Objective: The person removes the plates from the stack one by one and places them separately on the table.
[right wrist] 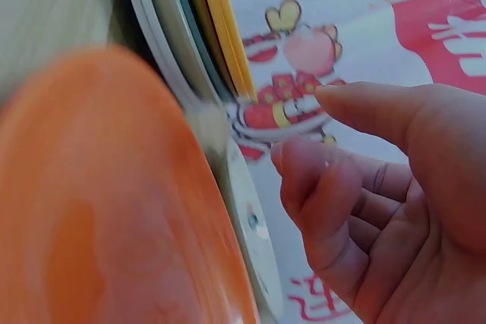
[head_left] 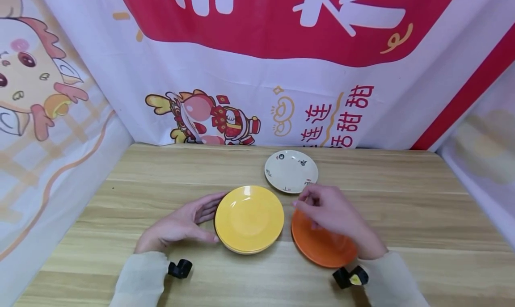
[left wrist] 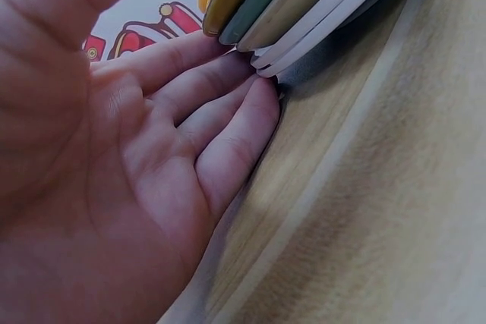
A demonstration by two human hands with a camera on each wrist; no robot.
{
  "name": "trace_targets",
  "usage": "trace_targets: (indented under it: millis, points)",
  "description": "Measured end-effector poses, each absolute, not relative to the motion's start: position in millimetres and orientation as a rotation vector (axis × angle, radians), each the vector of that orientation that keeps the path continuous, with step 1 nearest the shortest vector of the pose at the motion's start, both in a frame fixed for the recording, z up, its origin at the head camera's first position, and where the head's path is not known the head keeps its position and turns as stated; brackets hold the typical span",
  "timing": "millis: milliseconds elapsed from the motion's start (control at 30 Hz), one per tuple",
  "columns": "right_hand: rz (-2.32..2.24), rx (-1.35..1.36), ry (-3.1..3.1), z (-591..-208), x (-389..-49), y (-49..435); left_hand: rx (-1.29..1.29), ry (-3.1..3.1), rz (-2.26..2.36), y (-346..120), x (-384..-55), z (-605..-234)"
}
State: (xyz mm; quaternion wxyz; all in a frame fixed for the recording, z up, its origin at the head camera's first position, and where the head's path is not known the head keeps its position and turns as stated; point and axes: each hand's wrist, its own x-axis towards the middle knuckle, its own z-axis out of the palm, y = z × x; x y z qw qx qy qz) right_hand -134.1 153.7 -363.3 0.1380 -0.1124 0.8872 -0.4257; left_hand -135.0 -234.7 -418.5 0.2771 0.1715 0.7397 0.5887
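A stack of plates stands in the middle of the table, topped by a yellow plate. Seen from the side in the left wrist view, it also has a green plate, a beige one and white ones lower down. My left hand lies along the stack's left side, its extended fingertips at the rims and thumb apart. Above an orange plate, to the right of the stack, my right hand hovers with fingers loosely bent. Nothing shows between its thumb and fingers.
A small white plate with dark patterns lies behind, between the stack and the orange plate. Printed cloth hangs along the table's back edge and both sides. The wooden tabletop extends to the right.
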Motion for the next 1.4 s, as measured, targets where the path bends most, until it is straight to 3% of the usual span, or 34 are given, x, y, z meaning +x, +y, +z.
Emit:
trace_targets:
  millis: [333, 1400]
  points:
    - [-1.252, -0.174, 2.494, -371.4, -139.2, 110.0, 0.473, 1.986, 1.588, -235.4, -133.5, -418.6]
    - [-1.266, -0.169, 2.420, -379.1, -139.4, 108.7, 0.443, 2.002, 1.580, -235.0, -136.1, -417.9]
